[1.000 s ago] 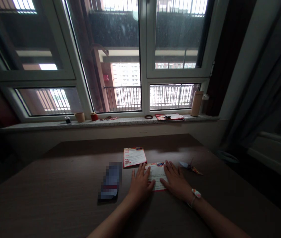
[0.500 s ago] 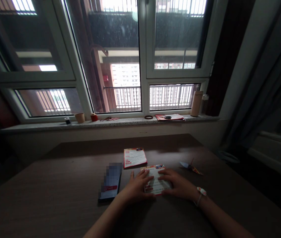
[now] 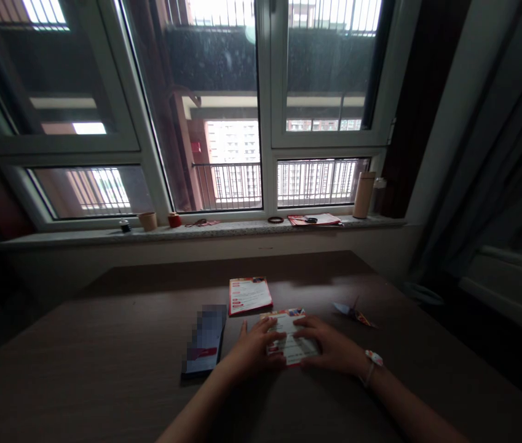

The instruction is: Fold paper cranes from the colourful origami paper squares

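A printed sheet of paper (image 3: 295, 352) with a red edge and a coloured top band lies on the brown table (image 3: 117, 344). Over its left side rests my left hand (image 3: 258, 346), fingers spread on the paper and thumb near the lower edge. My right hand (image 3: 328, 344), with a bracelet at its wrist, lies across the right side with its fingers apart. Both hands touch the sheet without gripping it. Just behind is a similar printed sheet (image 3: 250, 295). A phone (image 3: 208, 344) lies left of my left hand.
Right of the sheets is a small folded-paper figure (image 3: 355, 314), shaped like a crane. Along the windowsill stand a paper cup (image 3: 148, 221), a red spool (image 3: 174, 219), a dark ring (image 3: 275, 219), scissors (image 3: 310, 219) on papers, and a tan bottle (image 3: 364, 195).
My left thumb has shifted slightly up along the sheet's lower edge. Otherwise both hands and the sheets stay almost where they were.
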The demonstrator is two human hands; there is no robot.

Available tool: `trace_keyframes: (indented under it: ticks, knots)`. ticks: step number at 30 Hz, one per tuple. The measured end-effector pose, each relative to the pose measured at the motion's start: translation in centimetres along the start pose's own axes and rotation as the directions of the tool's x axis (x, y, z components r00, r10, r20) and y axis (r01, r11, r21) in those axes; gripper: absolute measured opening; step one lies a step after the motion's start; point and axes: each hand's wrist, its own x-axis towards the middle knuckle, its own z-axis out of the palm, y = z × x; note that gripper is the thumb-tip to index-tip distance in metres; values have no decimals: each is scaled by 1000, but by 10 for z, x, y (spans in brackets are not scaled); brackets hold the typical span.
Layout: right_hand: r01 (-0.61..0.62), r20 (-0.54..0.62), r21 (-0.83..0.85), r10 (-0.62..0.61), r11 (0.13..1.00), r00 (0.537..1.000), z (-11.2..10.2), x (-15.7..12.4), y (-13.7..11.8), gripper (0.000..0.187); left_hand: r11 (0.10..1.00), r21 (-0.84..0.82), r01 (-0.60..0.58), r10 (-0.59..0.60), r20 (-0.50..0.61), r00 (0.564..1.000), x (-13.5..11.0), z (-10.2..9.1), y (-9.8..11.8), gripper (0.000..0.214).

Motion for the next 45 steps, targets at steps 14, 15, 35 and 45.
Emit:
trace_keyframes:
  ticks: [14, 15, 35, 45]
  knots:
    - [-21, -31, 36, 22, 999, 999, 7, 3, 8, 43, 1000, -14, 18, -19, -29, 999, 4, 3, -2, 49]
    - [-18, -39, 37, 19, 999, 999, 8, 3, 8, 41, 1000, -19, 20, -20, -28, 999, 3, 2, -1, 49]
    - [-47, -48, 62, 50, 997, 998, 4, 3, 4, 33, 981, -167, -100, 92, -52, 994, -2, -18, -8, 15]
    - [-40, -55, 68, 44, 997, 997, 0, 2, 2, 40, 991, -132, 14, -41, -205, 978, 7, -15, 0, 19]
